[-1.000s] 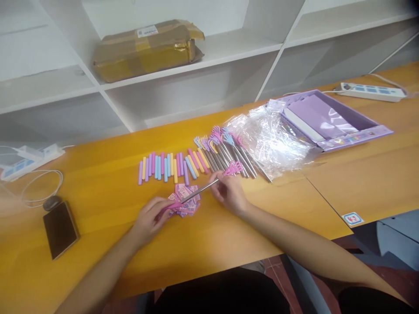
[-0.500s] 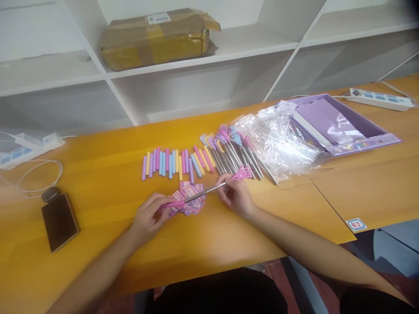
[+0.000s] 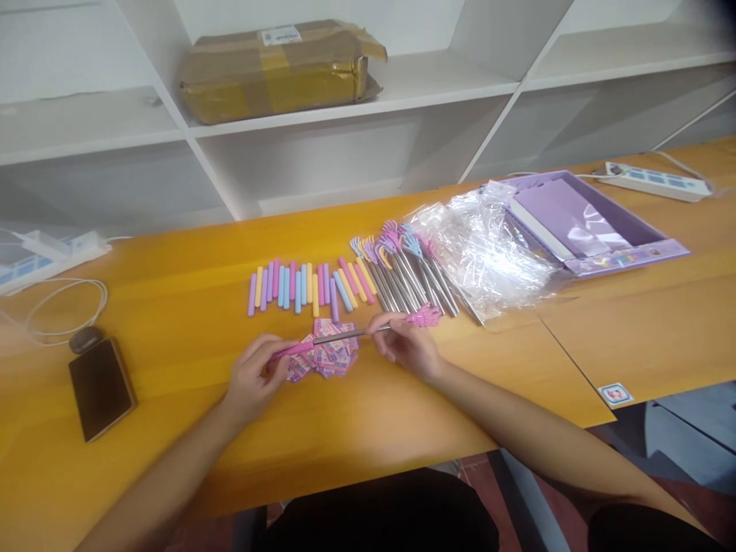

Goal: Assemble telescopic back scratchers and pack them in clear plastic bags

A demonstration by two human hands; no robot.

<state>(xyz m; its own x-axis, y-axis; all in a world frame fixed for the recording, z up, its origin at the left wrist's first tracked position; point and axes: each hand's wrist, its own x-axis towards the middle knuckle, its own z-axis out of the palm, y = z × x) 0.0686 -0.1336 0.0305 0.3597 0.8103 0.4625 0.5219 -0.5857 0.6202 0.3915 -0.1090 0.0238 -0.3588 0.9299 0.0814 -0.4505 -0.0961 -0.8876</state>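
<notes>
Between my two hands runs a pink back scratcher [image 3: 339,335] with a metal rod, held over a spread of pink printed cards [image 3: 336,356]. My left hand [image 3: 256,376] is closed around its pink handle. The fingers of my right hand [image 3: 405,345] pinch the rod close to the pink hand-shaped head [image 3: 424,315]. Behind the cards lies a row of pink, purple, blue and yellow handle tubes [image 3: 310,287]. To their right rests a pile of metal rods with coloured claw heads [image 3: 408,268].
Crumpled clear plastic bags [image 3: 488,253] and an open purple box [image 3: 626,264] lie at the right. A phone [image 3: 102,389], a mouse [image 3: 86,340] and a white power strip [image 3: 51,261] are on the left. A taped carton [image 3: 276,77] sits on the shelf; another power strip [image 3: 655,182] lies at the back right.
The back scratcher's rod has swung nearer to level as its handle end rose slightly. Both hands have shifted a little left and still hold it.
</notes>
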